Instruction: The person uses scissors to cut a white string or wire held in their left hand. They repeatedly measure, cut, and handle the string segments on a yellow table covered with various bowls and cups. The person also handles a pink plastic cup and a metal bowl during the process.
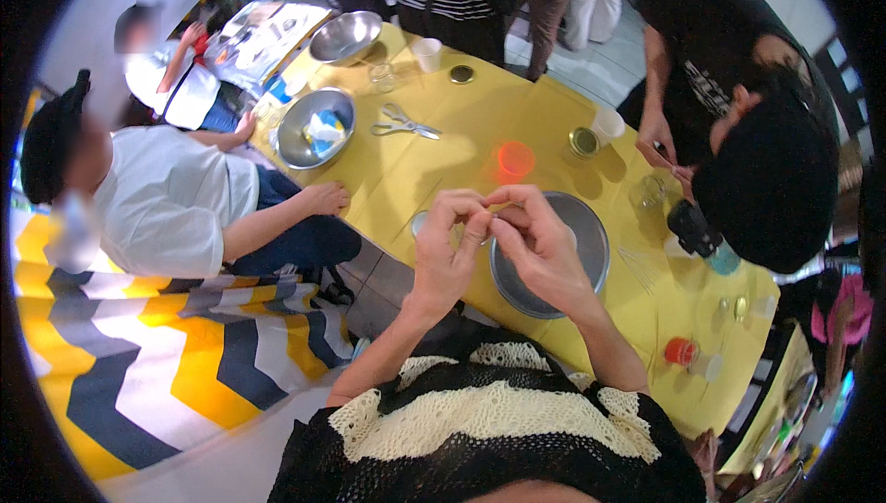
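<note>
My left hand (443, 258) and my right hand (537, 252) meet at the fingertips above a wide grey metal bowl (587, 277). Both are pinched on something small between them, too hidden to make out. An orange plastic cup (515, 163) stands just beyond the bowl. A clear round item (419, 224) is partly hidden beside my left hand. Thin sticks or wires (637, 268) lie right of the bowl.
The yellow table (397, 189) holds steel bowls (337, 115), scissors (397, 126), jars (583, 143) and several cups. A person in white (157, 189) is at the left, another in black (738, 88) bends over the right side, and others stand across. A zigzag-patterned cloth (166, 346) is lower left.
</note>
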Motion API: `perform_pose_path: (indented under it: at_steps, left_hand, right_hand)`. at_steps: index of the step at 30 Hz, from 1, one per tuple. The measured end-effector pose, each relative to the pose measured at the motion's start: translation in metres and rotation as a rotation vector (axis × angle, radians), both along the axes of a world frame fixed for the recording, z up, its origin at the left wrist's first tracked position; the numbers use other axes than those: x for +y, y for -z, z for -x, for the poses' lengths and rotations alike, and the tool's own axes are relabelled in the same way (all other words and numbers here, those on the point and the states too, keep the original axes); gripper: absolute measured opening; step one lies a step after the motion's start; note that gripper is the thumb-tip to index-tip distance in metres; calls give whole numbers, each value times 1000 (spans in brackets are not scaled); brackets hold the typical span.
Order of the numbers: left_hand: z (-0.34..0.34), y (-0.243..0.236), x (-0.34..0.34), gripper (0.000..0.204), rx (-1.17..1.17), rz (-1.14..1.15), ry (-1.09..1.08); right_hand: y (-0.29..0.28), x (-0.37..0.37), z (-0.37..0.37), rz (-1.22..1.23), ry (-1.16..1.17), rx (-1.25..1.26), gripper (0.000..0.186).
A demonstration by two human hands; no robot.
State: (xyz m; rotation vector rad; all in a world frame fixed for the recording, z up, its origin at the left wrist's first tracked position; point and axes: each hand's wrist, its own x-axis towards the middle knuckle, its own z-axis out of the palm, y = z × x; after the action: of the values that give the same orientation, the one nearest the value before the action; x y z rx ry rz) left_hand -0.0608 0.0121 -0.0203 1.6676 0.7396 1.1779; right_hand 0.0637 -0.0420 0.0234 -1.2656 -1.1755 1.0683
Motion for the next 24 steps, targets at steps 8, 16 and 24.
perform_pose_path:
  at_steps: [8, 16, 24]
  left_hand:
    - [41, 39, 27, 15, -304, 464, -350]
    - [66, 51, 52, 16, -291, 522, -309]
    - [51, 38, 33, 11, -12, 340, -280]
  right_hand:
    - [52, 72, 58, -43, -198, -332, 41]
    - [82, 105, 76, 138, -300, 151, 43]
    - [58, 73, 59, 49, -17, 98, 38]
